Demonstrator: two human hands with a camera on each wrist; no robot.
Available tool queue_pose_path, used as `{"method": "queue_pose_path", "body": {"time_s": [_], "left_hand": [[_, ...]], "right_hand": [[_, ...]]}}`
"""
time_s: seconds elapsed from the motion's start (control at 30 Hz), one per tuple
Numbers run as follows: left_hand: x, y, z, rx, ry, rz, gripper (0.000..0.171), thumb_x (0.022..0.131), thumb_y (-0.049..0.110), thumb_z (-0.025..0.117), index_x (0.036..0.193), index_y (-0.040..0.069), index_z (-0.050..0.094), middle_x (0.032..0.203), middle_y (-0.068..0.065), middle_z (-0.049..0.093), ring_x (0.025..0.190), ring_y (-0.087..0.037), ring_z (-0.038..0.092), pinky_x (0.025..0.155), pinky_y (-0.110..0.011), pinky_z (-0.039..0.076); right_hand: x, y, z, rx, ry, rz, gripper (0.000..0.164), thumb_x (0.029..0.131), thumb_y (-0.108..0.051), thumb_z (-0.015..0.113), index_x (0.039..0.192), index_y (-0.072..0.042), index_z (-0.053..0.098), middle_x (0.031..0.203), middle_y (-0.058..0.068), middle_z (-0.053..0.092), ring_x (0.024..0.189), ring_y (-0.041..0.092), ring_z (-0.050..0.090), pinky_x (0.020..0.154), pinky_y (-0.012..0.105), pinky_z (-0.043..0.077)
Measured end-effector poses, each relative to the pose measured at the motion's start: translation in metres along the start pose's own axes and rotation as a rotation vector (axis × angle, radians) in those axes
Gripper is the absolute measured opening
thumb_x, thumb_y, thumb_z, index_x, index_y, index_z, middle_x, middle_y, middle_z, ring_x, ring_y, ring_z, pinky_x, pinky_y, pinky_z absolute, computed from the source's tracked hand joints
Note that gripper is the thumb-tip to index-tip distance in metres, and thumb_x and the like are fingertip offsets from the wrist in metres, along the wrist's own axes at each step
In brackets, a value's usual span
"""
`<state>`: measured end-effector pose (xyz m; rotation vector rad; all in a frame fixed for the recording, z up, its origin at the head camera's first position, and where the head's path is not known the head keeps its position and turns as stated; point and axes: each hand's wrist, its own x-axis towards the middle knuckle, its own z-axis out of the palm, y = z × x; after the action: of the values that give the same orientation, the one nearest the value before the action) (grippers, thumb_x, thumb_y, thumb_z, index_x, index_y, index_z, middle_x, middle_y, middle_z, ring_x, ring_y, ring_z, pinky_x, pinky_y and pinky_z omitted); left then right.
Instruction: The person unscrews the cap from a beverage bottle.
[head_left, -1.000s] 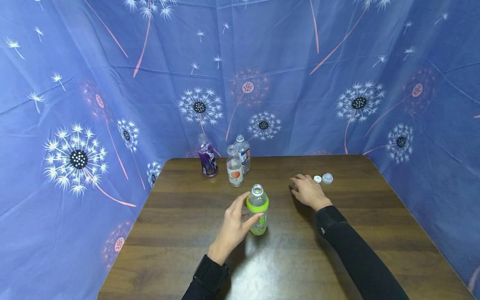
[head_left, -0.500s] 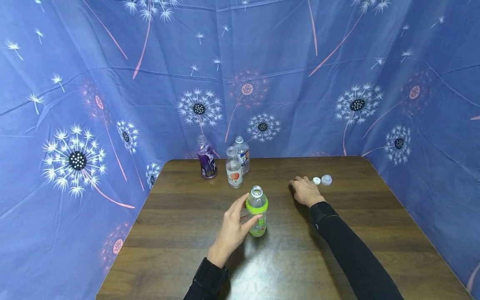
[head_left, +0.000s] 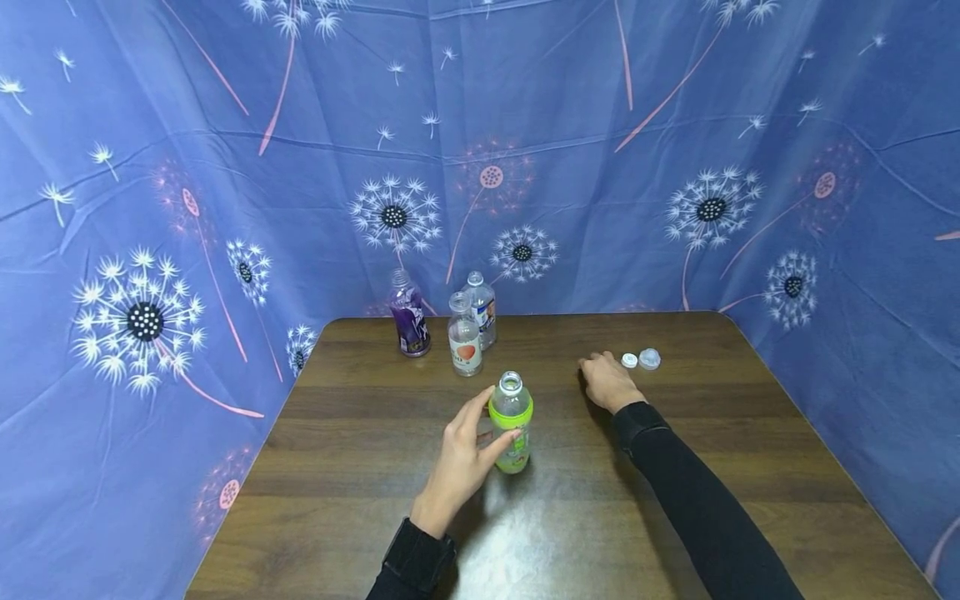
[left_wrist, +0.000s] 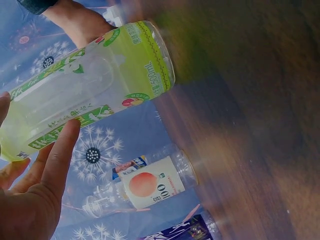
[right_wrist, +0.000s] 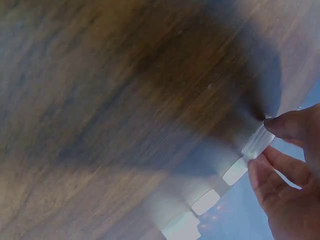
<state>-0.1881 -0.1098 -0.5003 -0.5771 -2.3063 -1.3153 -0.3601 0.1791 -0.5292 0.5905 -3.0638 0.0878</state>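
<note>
My left hand (head_left: 457, 462) holds an uncapped clear bottle with a green label (left_wrist: 100, 85), which stands upright on the table. Its thumb and fingers lie on opposite sides of the bottle. Farther right, my right hand (head_left: 609, 382) is low over the table. In the right wrist view, its thumb and fingers pinch a translucent bottle cap (right_wrist: 258, 140) at the tabletop; in the head view the hand hides that cap. Close beside this hand lie a small white cap (head_left: 629, 360) and a wider translucent cap (head_left: 649, 359).
Three uncapped bottles stand behind the left hand: a purple-labelled bottle (head_left: 410, 321), a bottle with a peach label (head_left: 466, 342) and a clear bottle with a blue label (head_left: 483, 308). The brown wooden table (head_left: 600, 517) ends at a blue dandelion-print curtain (head_left: 600, 192).
My right hand has settled a little, with its fingers drawn in at the cap and its wrist shifted slightly left. The left hand keeps holding the green-labelled bottle in place.
</note>
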Motion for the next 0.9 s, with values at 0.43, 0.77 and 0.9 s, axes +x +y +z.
{"method": "queue_pose_path", "body": {"time_s": [0.43, 0.77, 0.9], "left_hand": [[0.0, 0.002, 0.0, -0.013, 0.007, -0.013, 0.074, 0.09, 0.02, 0.085, 0.151, 0.001, 0.048, 0.127, -0.015, 0.065, 0.113, -0.029, 0.069, 0.081, -0.025, 0.066], [0.002, -0.001, 0.0, -0.018, -0.003, -0.016, 0.074, 0.091, 0.022, 0.084, 0.153, 0.007, 0.047, 0.129, -0.014, 0.065, 0.115, -0.028, 0.069, 0.083, -0.024, 0.066], [0.001, -0.003, 0.0, -0.024, 0.011, -0.012, 0.074, 0.089, 0.02, 0.085, 0.153, 0.007, 0.049, 0.127, -0.014, 0.066, 0.113, -0.028, 0.069, 0.082, -0.025, 0.066]], "right_hand": [[-0.012, 0.005, -0.005, 0.061, 0.088, -0.002, 0.019, 0.1, -0.014, 0.066, 0.116, -0.005, 0.072, 0.117, 0.017, 0.067, 0.109, 0.044, 0.064, 0.092, 0.057, 0.06], [-0.023, 0.002, -0.032, 0.184, 0.197, -0.095, 0.044, 0.104, -0.021, 0.061, 0.142, 0.0, 0.062, 0.146, 0.022, 0.06, 0.134, 0.042, 0.055, 0.113, 0.059, 0.051], [-0.029, -0.005, -0.044, 0.219, 0.272, -0.147, 0.043, 0.105, -0.019, 0.059, 0.143, 0.0, 0.062, 0.148, 0.023, 0.059, 0.136, 0.041, 0.054, 0.114, 0.058, 0.05]]}}
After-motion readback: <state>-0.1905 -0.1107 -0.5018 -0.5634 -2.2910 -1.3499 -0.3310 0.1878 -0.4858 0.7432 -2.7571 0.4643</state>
